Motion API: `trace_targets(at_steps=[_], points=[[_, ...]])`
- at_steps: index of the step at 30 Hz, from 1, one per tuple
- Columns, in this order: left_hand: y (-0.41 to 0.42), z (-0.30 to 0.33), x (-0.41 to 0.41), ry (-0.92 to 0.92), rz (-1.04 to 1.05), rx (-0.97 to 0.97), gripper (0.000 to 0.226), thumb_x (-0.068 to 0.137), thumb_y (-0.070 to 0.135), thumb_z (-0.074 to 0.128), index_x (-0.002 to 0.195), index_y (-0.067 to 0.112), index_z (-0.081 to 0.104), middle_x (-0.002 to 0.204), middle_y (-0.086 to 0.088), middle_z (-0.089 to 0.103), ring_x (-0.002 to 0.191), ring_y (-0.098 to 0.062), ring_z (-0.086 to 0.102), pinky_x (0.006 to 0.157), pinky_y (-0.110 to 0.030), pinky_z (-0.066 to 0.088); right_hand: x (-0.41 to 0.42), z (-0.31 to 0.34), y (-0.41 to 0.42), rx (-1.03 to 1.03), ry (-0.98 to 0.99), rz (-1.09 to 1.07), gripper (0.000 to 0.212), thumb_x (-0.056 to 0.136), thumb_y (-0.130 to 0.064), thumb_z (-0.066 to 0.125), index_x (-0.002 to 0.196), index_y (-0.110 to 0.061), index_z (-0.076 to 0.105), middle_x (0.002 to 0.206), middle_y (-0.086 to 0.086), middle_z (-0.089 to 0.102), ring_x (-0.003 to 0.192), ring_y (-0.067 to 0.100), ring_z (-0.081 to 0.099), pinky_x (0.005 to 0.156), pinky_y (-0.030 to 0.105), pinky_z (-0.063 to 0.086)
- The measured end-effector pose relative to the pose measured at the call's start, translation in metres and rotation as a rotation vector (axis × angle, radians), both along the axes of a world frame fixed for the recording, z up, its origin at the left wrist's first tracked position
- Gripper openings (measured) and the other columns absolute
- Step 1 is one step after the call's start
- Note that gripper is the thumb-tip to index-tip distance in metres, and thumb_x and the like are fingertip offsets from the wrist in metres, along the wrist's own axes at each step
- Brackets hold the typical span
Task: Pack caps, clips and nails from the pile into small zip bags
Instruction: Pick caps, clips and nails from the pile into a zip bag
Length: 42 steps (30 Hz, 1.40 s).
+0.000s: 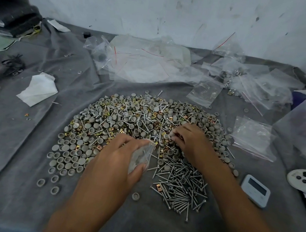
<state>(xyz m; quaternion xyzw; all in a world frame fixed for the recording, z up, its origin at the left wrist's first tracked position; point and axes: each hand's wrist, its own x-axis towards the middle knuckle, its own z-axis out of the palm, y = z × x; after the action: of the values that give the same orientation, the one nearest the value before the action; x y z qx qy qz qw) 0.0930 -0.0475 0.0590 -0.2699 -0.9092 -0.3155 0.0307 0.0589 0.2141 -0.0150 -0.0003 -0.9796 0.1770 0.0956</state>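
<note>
Though filled zip bags (249, 85) already lie well beyond both hands, the pile (127, 124) of caps, clips and nails on the grey-clothed desk (19, 137) looks barely reduced, so most packing remains. The left hand (115, 161) has its grip closed on a small zip bag (140, 158) holding caps and a nail, long axis running away from the person, mouth apparently toward the pile. Just right of it, the right hand (188, 140) pinches a grey cap (167, 136) on the pile.

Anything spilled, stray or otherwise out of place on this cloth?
A few grey caps lie loose on the cloth, apart from the pile, near its front-left edge. One brass clip sits among the nails. A crumpled tissue lies to the left. Nothing looks damaged.
</note>
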Motion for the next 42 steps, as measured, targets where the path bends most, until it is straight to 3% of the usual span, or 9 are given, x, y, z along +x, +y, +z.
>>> trace_targets(at_steps=[5,14,18,21,24,29,32,35,42], points=[[0.001,-0.001,0.001,0.004,0.012,0.003,0.047,0.086,0.035,0.067,0.130,0.044,0.054,0.113,0.026,0.045,0.089,0.003,0.050,0.077,-0.033,0.053,-0.005,0.004,-0.010,-0.028,-0.147,0.051,0.034,0.103,-0.033,0.050,0.136,-0.027,0.055,0.123,-0.004,0.051,0.108,0.011,0.050,0.091,0.031,0.046],[0.001,-0.002,0.000,0.004,0.012,-0.001,0.048,0.086,0.035,0.067,0.131,0.043,0.053,0.113,0.025,0.046,0.086,0.003,0.050,0.076,-0.030,0.052,-0.003,0.009,-0.016,-0.059,-0.045,0.002,0.019,0.102,-0.024,0.054,0.116,-0.017,0.065,0.115,0.000,0.060,0.100,0.018,0.058,0.087,0.037,0.051],[0.001,-0.004,-0.001,-0.014,0.006,0.008,0.049,0.084,0.036,0.069,0.130,0.042,0.055,0.110,0.025,0.046,0.084,0.007,0.050,0.073,-0.022,0.048,0.017,0.033,-0.022,-0.306,0.161,-0.051,0.019,0.100,-0.034,0.059,0.105,-0.020,0.069,0.096,-0.010,0.066,0.087,0.002,0.060,0.077,0.022,0.047],[0.001,-0.006,-0.003,-0.016,-0.002,0.009,0.048,0.081,0.034,0.073,0.126,0.039,0.058,0.107,0.023,0.048,0.082,0.006,0.050,0.068,-0.015,0.039,0.046,0.068,-0.050,-0.419,0.344,0.113,0.015,0.100,-0.035,0.062,0.105,-0.024,0.070,0.094,-0.022,0.065,0.088,-0.004,0.063,0.076,0.009,0.044],[0.002,-0.007,-0.004,-0.019,-0.021,0.005,0.045,0.080,0.035,0.073,0.123,0.034,0.059,0.106,0.022,0.048,0.081,0.006,0.050,0.070,-0.016,0.039,0.069,0.086,-0.079,-0.289,0.306,0.327,0.014,0.099,-0.028,0.063,0.105,-0.020,0.073,0.095,-0.013,0.066,0.087,-0.001,0.061,0.080,0.011,0.043],[0.005,-0.003,-0.003,-0.040,-0.030,0.017,0.050,0.077,0.042,0.061,0.126,0.031,0.062,0.109,0.020,0.051,0.077,0.001,0.051,0.071,-0.022,0.047,0.075,0.093,-0.090,0.057,0.151,0.335,0.019,0.095,-0.027,0.067,0.107,-0.015,0.073,0.097,0.000,0.064,0.093,0.017,0.061,0.083,0.033,0.053],[0.005,-0.002,-0.002,-0.043,-0.018,-0.002,0.047,0.077,0.040,0.068,0.123,0.031,0.060,0.106,0.021,0.048,0.075,0.005,0.050,0.065,-0.014,0.036,0.075,0.095,-0.090,-0.042,0.154,0.250,0.023,0.090,-0.027,0.072,0.108,-0.014,0.069,0.095,-0.001,0.065,0.090,0.016,0.061,0.077,0.037,0.055],[0.005,-0.003,-0.002,-0.046,-0.028,0.005,0.043,0.077,0.035,0.073,0.119,0.030,0.061,0.106,0.021,0.047,0.074,0.004,0.049,0.065,-0.019,0.039,0.079,0.096,-0.091,-0.186,0.246,0.215,0.018,0.085,-0.022,0.078,0.097,-0.017,0.065,0.087,-0.009,0.065,0.080,0.009,0.060,0.069,0.030,0.053],[0.006,-0.005,-0.002,-0.048,-0.023,0.020,0.047,0.075,0.030,0.075,0.119,0.029,0.059,0.108,0.019,0.049,0.083,-0.003,0.052,0.074,-0.035,0.053,0.080,0.085,-0.100,-0.025,0.265,0.233,0.016,0.087,-0.014,0.076,0.103,-0.014,0.072,0.099,-0.002,0.071,0.094,0.018,0.065,0.075,0.036,0.057]])
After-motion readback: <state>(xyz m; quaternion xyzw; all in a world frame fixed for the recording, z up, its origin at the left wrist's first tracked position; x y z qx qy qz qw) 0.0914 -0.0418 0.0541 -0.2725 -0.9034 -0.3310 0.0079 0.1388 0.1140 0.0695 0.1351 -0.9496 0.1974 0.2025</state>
